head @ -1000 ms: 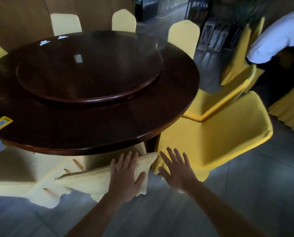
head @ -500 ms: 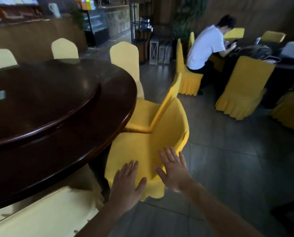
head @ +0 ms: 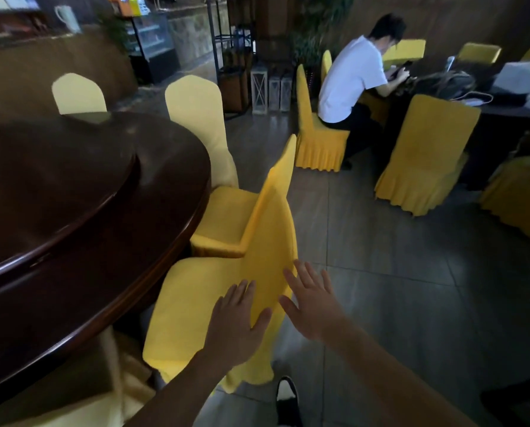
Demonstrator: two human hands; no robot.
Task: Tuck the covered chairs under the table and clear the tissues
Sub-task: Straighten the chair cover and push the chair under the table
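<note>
Far left: dark round table [head: 171, 229] with raised turntable [head: 57, 180] on top, no tissues visible on what shows of it. Pale covered chairs [head: 78, 94] tucked at far rim, another pale one [head: 199, 118] at the right edge. Bottom left, a pale covered chair [head: 72, 396] already under the rim. Centre: two bright yellow covered chairs, nearer chair [head: 202, 309] with seat partly under the table edge, back sticking out toward the aisle; farther chair [head: 226, 220] just beyond it, the two backs overlapping or touching, cannot tell which. Left hand [head: 236, 322] flat, fingers spread, on or just off the nearer chair's back. Right hand [head: 313, 306] open, fingers spread, at the back's outer edge, contact unclear, gripping nothing. Judged step: shove nearer chair in. Risks: flat-palm push on loose cover likely slides fabric rather than moving the frame; chair sits angled, so push may jam it against the neighbour; own shoe [head: 285, 396] close to the skirt hem, could step on it. Right: seated person [head: 353, 81] at another table, more yellow chairs [head: 427, 155], well apart. Writing: coloured signage on back counter [head: 128, 1], too blurred to read; no brands legible.
</note>
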